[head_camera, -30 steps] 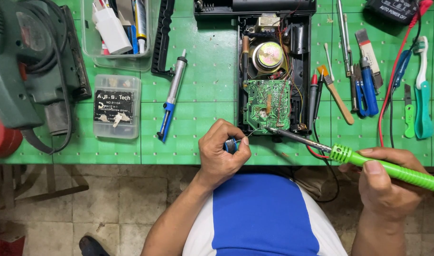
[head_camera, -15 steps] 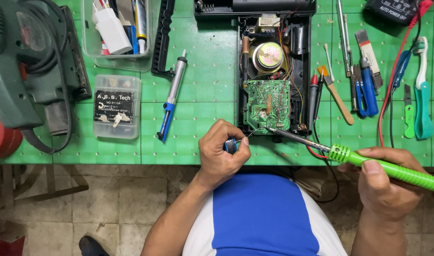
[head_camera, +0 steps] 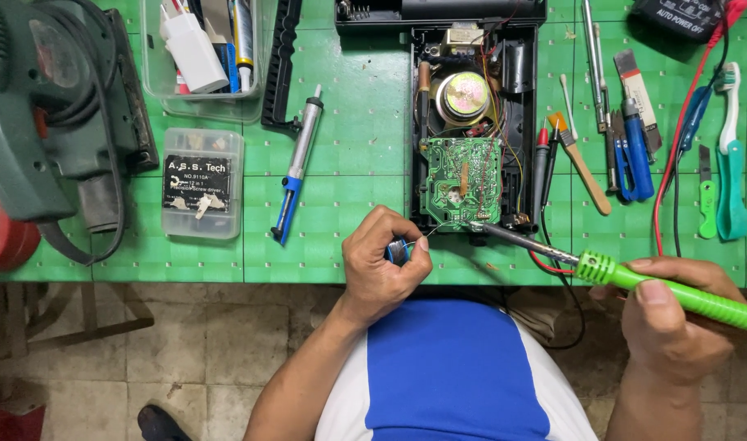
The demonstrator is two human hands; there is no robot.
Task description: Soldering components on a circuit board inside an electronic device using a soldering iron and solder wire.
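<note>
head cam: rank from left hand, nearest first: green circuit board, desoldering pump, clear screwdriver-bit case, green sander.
From the left hand:
1. Green circuit board, just up and right.
2. Desoldering pump, up and left.
3. Clear screwdriver-bit case, farther left.
4. Green sander, far left edge.

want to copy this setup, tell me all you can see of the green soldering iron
The soldering iron has a bright green handle that looks like plastic, ribbed at its collar, and a slim metal shaft. It lies at a slant from lower right to upper left. The right hand grips the handle, thumb on top. Its tip meets the lower edge of the green circuit board, over the green mat. Its rear end runs out of view.
</note>
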